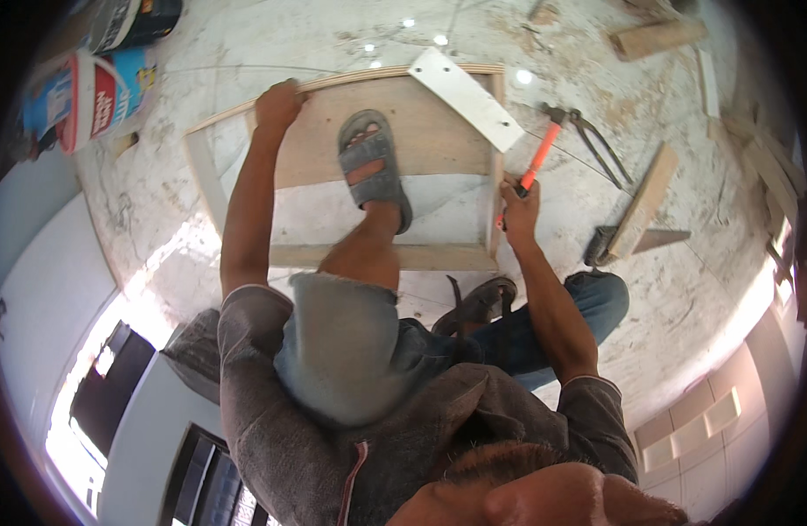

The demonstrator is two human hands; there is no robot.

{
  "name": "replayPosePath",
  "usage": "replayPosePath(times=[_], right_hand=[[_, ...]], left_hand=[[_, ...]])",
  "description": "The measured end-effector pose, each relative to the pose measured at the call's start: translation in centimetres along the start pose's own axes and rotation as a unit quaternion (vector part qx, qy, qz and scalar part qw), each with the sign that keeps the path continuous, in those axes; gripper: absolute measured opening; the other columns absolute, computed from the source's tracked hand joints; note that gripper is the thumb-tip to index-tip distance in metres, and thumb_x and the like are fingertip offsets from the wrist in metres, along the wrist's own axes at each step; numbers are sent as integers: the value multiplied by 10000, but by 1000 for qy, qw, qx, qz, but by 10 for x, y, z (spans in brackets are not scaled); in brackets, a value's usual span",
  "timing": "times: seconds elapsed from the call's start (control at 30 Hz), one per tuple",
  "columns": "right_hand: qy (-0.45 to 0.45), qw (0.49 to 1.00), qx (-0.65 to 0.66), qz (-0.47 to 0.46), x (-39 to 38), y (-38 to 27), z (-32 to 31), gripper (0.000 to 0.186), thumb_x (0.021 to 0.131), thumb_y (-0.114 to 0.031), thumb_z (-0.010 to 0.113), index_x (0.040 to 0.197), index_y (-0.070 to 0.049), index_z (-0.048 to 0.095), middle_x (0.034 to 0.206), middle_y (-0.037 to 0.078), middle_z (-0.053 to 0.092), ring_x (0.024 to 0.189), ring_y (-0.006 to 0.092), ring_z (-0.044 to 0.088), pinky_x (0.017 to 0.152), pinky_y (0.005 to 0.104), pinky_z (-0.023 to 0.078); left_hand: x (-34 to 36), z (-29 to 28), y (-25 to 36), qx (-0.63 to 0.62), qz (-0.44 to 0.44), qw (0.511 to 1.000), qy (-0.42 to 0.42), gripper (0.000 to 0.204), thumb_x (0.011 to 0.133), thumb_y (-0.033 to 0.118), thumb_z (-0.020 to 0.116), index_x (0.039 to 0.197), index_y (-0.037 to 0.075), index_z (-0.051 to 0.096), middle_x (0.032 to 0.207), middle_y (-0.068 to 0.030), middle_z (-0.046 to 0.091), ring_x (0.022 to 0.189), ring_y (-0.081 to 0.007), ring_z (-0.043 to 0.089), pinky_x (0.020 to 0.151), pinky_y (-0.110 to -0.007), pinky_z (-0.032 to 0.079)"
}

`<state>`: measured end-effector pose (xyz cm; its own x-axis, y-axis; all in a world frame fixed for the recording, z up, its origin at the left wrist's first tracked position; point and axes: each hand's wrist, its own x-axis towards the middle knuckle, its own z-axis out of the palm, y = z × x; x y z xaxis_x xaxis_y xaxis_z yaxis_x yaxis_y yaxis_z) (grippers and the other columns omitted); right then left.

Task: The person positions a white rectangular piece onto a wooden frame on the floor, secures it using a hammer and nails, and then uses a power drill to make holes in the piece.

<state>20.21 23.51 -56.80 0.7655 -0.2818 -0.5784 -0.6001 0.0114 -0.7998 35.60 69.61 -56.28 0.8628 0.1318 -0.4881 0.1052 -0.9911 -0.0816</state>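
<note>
A shallow wooden frame point(438, 257) lies on the floor before me, with a plywood panel point(311, 131) across its far part. My left hand point(279, 107) is closed over the frame's far edge, left of centre. In my right hand point(519, 209) is a hammer point(541, 156) with an orange handle, its dark head pointing away from me. That hand is beside the frame's right side. A white board point(467, 101) with small dark holes lies slantwise over the far right corner. My sandalled foot point(375, 167) is inside the frame's outline, over the panel.
Right of the hammer lie pincers point(599, 147) and a handsaw point(665, 238) with a wood strip point(646, 200) across it. Wood scraps point(658, 39) lie far right. Paint buckets point(92, 103) stand far left. My other sandal point(478, 305) is near the frame's near edge.
</note>
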Motion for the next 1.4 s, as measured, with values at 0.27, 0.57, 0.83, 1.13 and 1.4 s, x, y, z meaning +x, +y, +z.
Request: replayPosePath(times=[0.27, 0.57, 0.83, 1.13, 1.4], right_hand=[[-37, 999, -27, 10, 0, -5, -2, 230, 862, -30, 610, 1020, -21, 443, 966, 73, 638, 719, 70, 497, 642, 226, 422], [-42, 999, -8, 30, 0, -7, 0, 254, 858, -32, 616, 1027, -27, 427, 999, 93, 647, 752, 77, 516, 682, 227, 431], [-31, 998, 1, 46, 3, -3, -4, 245, 860, -7, 612, 1015, -33, 424, 1029, 103, 650, 824, 88, 540, 738, 229, 440], [-23, 999, -49, 3, 0, 1, -4, 283, 866, -14, 611, 1084, -4, 432, 1021, 112, 647, 945, 134, 569, 850, 277, 445], [-12, 985, -170, -26, -1, -29, 4, 332, 809, -54, 636, 1082, 11, 460, 951, 134, 683, 752, 167, 634, 685, 298, 505]], left_hand=[[0, -14, -88, 93, -37, 993, -59, 231, 860, 171, 538, 1073, 120, 614, 1032, -149, 642, 980, -321, 631, 796, -442, 517], [-13, -5, -73, 102, -82, 991, -13, 222, 845, 209, 633, 1022, 77, 615, 1082, -132, 582, 889, -293, 669, 723, -402, 553], [-14, -15, -49, 93, -42, 995, -18, 379, 874, 410, 605, 1022, 62, 628, 1103, -130, 528, 843, -295, 667, 692, -401, 547], [-18, -10, -34, 75, -6, 997, 1, 432, 857, 450, 611, 1074, 78, 575, 1123, -108, 538, 872, -306, 657, 698, -415, 545], [-22, -7, -25, 55, -23, 998, 24, 398, 883, 453, 562, 1059, 97, 546, 1069, -134, 563, 895, -366, 637, 704, -460, 533]])
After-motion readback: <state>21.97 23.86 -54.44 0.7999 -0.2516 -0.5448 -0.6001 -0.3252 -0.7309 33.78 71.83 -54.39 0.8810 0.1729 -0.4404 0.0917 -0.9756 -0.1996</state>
